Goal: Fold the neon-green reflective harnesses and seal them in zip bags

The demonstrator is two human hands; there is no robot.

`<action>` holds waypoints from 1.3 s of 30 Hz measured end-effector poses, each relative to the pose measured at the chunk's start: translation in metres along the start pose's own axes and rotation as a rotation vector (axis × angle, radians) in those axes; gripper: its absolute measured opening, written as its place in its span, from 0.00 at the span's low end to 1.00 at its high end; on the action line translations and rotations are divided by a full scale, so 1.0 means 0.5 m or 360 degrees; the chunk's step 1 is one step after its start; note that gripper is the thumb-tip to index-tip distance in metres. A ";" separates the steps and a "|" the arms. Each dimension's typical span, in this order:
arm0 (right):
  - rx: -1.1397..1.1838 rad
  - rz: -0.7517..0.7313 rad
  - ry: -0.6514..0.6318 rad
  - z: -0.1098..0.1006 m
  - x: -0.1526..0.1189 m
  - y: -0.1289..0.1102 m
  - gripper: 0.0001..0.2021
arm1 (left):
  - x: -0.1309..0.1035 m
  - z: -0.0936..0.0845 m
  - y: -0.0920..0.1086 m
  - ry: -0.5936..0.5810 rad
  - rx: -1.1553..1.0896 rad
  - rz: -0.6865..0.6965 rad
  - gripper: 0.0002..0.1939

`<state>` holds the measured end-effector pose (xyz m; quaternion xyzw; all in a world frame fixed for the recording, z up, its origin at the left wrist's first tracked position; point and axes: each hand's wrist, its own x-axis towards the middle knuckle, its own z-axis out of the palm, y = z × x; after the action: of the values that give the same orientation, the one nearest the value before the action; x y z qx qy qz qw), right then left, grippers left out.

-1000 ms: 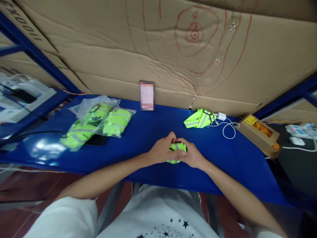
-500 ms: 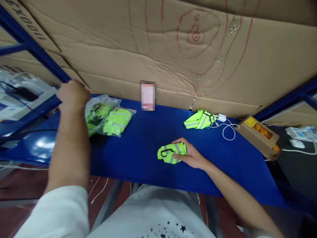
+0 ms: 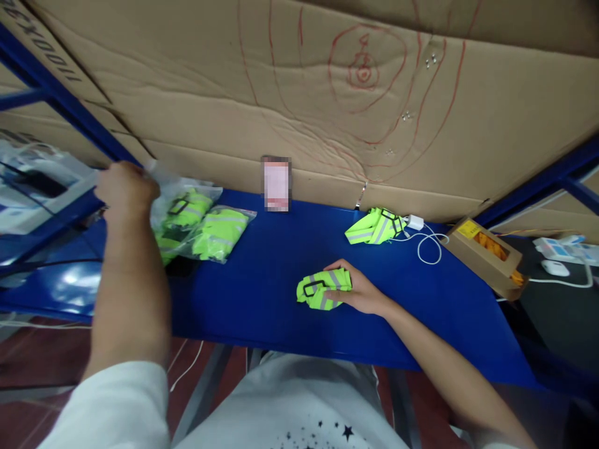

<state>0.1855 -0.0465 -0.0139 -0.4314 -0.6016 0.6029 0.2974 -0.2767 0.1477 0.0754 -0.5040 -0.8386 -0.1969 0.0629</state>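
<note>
My right hand (image 3: 359,291) grasps a folded neon yellow-green reflective-strap bundle (image 3: 316,300) by its right end, thumb across the top and fingers round the far edge. The bundle sits in front of me over the blue table (image 3: 271,268), toward its near edge, grey reflective bands crossing the cloth and a black buckle (image 3: 314,288) facing up.

My left hand (image 3: 127,187) is stretched out to the far left, beside the clear plastic bags. Its back is toward me and hides the fingertips, so I cannot tell whether it is gripping a bag or merely touching one. Next to it lies a bagged strap bundle (image 3: 189,207) with its own black buckle — and just to the right of that, a second, flatter bagged bundle (image 3: 219,234). More yellow-green cloth is partly hidden behind my forearm.

At the back right, well apart from both hands, a loose reflective strap (image 3: 374,226) lies beside a white plug (image 3: 414,222) and its looping cable (image 3: 429,235). Farther right is a cardboard box (image 3: 503,274) with something orange showing through its window.
</note>
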 end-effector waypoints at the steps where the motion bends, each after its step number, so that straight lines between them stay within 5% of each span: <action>1: -0.0002 -0.0003 0.0004 0.000 0.000 0.000 0.27 | -0.010 -0.020 0.016 0.0021 -0.0022 -0.0154 0.25; 4: 0.0012 -0.0008 0.0017 0.003 -0.001 -0.002 0.27 | -0.075 -0.089 0.079 0.0246 -0.0079 -0.0221 0.20; 7: 0.0149 0.0043 0.0075 0.003 0.003 -0.005 0.27 | -0.201 -0.142 0.149 0.0313 0.0018 0.0077 0.21; 9: 0.0284 0.0094 0.0211 -0.005 0.008 -0.005 0.27 | -0.304 -0.144 0.190 0.0069 0.0084 0.0457 0.23; 12: 0.0410 0.0112 0.0644 -0.029 0.018 0.000 0.28 | -0.440 -0.094 0.227 -0.0548 -0.0003 0.1060 0.27; 15: 0.0518 0.0102 0.0964 -0.055 0.025 0.009 0.29 | -0.507 -0.039 0.235 -0.1184 -0.0326 0.1490 0.33; 18: 0.0643 0.0098 0.1026 -0.066 0.027 0.013 0.28 | -0.508 -0.023 0.229 -0.1568 -0.0578 0.1839 0.44; 21: 0.0775 0.0073 0.1091 -0.065 0.029 0.012 0.27 | -0.489 -0.020 0.230 -0.1661 -0.0526 0.2146 0.56; 26: 0.0946 0.0088 0.1116 -0.071 0.031 0.006 0.27 | -0.467 0.038 0.244 -0.1462 -0.0314 0.2268 0.66; 31: 0.0944 0.0170 0.0942 -0.074 0.027 0.004 0.25 | -0.454 0.096 0.246 -0.1220 -0.0380 0.2238 0.57; 35: 0.0866 0.0227 0.0873 -0.070 0.020 0.000 0.24 | -0.461 0.106 0.244 -0.1058 -0.0420 0.2158 0.55; 39: 0.0852 0.0124 0.0961 -0.077 0.018 -0.007 0.26 | -0.466 0.101 0.239 -0.1194 -0.0358 0.2232 0.64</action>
<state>0.2147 -0.0205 -0.0082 -0.5188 -0.2922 0.5952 0.5397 -0.0553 0.0259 -0.0098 -0.9493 -0.2670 -0.0124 -0.1653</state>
